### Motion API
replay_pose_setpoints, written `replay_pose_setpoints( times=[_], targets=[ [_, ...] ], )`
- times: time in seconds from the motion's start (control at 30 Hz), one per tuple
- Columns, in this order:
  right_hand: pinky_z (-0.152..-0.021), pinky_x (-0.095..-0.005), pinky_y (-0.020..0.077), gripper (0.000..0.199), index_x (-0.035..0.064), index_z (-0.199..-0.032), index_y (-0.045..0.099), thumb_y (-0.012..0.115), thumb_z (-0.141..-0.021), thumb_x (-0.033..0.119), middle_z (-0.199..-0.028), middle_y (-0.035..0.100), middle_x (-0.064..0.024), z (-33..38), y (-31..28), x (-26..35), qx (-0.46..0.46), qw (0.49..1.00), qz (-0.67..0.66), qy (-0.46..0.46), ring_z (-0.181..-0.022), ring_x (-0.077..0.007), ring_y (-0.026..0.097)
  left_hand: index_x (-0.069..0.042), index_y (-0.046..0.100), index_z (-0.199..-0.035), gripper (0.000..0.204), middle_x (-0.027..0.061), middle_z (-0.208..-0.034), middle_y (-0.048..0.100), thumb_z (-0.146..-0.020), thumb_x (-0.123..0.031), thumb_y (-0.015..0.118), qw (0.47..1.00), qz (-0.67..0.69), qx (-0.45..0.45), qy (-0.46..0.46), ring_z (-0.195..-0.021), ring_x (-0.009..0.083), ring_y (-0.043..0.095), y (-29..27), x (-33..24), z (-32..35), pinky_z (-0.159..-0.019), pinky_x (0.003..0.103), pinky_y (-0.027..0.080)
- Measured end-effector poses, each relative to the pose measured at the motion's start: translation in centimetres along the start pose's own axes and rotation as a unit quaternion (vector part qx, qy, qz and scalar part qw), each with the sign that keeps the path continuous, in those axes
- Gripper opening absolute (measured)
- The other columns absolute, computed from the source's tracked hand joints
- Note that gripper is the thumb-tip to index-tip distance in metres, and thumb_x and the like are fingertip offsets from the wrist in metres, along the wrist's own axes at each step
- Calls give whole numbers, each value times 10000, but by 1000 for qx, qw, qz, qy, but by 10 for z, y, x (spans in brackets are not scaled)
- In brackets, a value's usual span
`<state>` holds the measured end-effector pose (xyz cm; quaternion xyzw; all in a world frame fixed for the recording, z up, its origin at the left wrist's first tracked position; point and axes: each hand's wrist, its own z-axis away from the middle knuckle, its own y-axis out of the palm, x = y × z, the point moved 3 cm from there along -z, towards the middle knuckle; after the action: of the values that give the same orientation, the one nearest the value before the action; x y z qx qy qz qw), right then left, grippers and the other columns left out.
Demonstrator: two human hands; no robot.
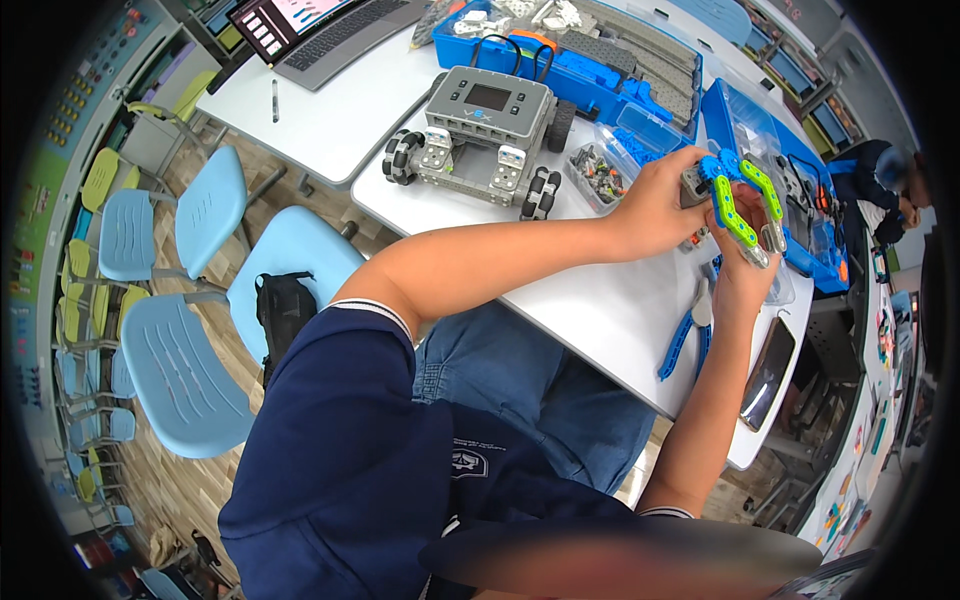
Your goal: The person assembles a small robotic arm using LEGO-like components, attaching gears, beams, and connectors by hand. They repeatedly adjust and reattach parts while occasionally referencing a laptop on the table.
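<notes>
Both my hands hold one small assembly above the white table: a grey motor block with blue gears and two curved green claw arms. My left hand grips its grey and blue end from the left. My right hand supports it from below, fingers wrapped behind the green arms. A grey wheeled robot base with a screen on top stands on the table to the left of my hands.
A blue parts case, a second blue tray and a clear box of small pieces lie behind. A blue tool and a phone rest near the table edge. Laptop, light blue chairs; another person sits far right.
</notes>
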<state>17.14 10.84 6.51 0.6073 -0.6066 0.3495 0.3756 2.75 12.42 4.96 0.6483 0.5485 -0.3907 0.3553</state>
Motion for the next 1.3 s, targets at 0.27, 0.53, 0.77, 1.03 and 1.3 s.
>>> replay_pose_setpoints(
  times=[0.27, 0.53, 0.77, 1.03, 1.3],
  targets=[
    [-871, -307, 515, 380, 18, -1078, 619, 748, -738, -89, -1092, 647, -79, 2, 0, -1, 5, 1000, 15, 20, -1011, -171, 640, 8, 552, -1176, 422, 121, -919, 654, -797, -15, 736, 1000, 19, -8, -9, -639, 127, 605, 0, 0, 0, -578, 300, 487],
    [-798, -299, 531, 303, 24, -984, 634, 749, -733, -101, -1096, 641, -87, 2, 1, -1, 10, 999, 22, 29, -975, -170, 641, -32, 477, -1280, 506, 93, -991, 689, -850, -69, 741, 1000, -7, 4, 25, -758, 149, 717, 1, 9, -3, -599, 274, 566],
    [-743, -286, 535, 279, 24, -961, 636, 759, -741, -95, -1094, 645, -89, 3, 3, 1, 2, 999, 32, 34, -937, -160, 643, -38, 445, -1297, 530, 130, -1006, 679, -856, -79, 736, 1000, -18, 13, 17, -766, 183, 728, 0, 12, -1, -614, 294, 590],
    [-820, -289, 502, 238, 23, -967, 635, 750, -777, -64, -1092, 643, -76, 3, 1, 0, 22, 999, 32, 34, -971, -153, 628, -42, 457, -1287, 531, 114, -1034, 676, -831, -27, 728, 999, -16, -2, 39, -786, 149, 709, 1, 12, -1, -614, 282, 573],
    [-762, -278, 527, 238, 23, -972, 642, 723, -777, -89, -1098, 646, -76, 2, 0, -2, 19, 999, 38, 26, -941, -154, 639, -24, 521, -1209, 483, 124, -974, 669, -779, -5, 743, 996, -29, -32, 77, -726, 146, 679, -1, 6, -2, -606, 312, 535]
  ],
)
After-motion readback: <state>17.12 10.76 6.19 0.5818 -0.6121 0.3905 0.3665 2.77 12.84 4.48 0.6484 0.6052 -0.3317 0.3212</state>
